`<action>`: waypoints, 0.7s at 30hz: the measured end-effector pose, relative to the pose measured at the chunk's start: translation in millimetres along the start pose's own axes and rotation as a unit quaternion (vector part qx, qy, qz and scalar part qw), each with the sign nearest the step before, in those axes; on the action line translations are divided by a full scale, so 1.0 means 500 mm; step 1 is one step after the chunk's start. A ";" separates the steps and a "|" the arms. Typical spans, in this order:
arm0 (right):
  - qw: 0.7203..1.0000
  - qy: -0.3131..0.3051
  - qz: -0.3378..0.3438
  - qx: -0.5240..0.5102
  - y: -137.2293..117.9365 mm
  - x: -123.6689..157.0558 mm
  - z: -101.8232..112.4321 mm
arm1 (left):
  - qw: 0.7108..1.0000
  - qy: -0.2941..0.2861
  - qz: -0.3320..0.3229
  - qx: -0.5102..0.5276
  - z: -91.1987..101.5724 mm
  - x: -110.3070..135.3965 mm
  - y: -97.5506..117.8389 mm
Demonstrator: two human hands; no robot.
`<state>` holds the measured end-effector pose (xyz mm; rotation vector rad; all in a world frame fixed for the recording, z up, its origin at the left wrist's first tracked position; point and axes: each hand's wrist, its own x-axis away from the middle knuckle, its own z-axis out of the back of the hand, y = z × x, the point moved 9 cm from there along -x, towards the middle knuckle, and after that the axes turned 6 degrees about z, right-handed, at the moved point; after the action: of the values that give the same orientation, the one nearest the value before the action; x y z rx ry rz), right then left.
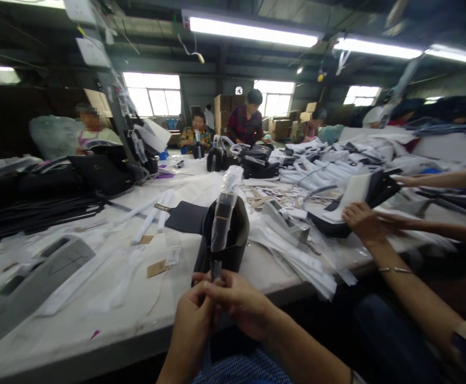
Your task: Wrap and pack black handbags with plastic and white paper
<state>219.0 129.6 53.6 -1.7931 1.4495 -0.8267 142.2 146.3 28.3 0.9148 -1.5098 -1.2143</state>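
Note:
A small black handbag (239, 240) stands at the table's front edge, its flap (188, 216) folded out to the left. Clear plastic wraps part of its strap (221, 229), which arches over the opening toward me. My left hand (195, 312) and my right hand (243, 301) meet in front of the bag, fingers pinched together on the dark strap end (215, 269). Just what the fingertips do there is hidden. Beside the bag lie a brown tag (157, 268) and a white label (173, 255), with a string trailing from them.
Grey tape dispensers (42, 282) stand at the left and right of the bag. White paper strips (297, 256) overhang the front edge. At the right, a co-worker's hand (361, 221) touches another black bag (329, 224). Black bags (100, 173) are piled at left; people work across the table.

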 end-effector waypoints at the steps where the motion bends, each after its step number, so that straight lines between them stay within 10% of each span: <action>1: 1.000 0.024 -0.003 -0.012 0.007 -0.005 0.002 | 1.000 0.023 -0.008 -0.014 0.007 0.000 -0.004; 9: 0.990 0.134 0.047 -0.009 0.020 -0.028 0.038 | 0.981 0.124 -0.056 -0.139 0.023 0.004 -0.003; 21: 0.984 -0.113 0.026 0.134 -0.007 -0.020 0.048 | 0.997 -0.027 -0.039 -0.054 -0.023 0.001 0.017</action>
<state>238.7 142.6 42.1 -1.5813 1.1742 -0.7275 153.0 144.7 37.0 0.8826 -1.4481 -1.3732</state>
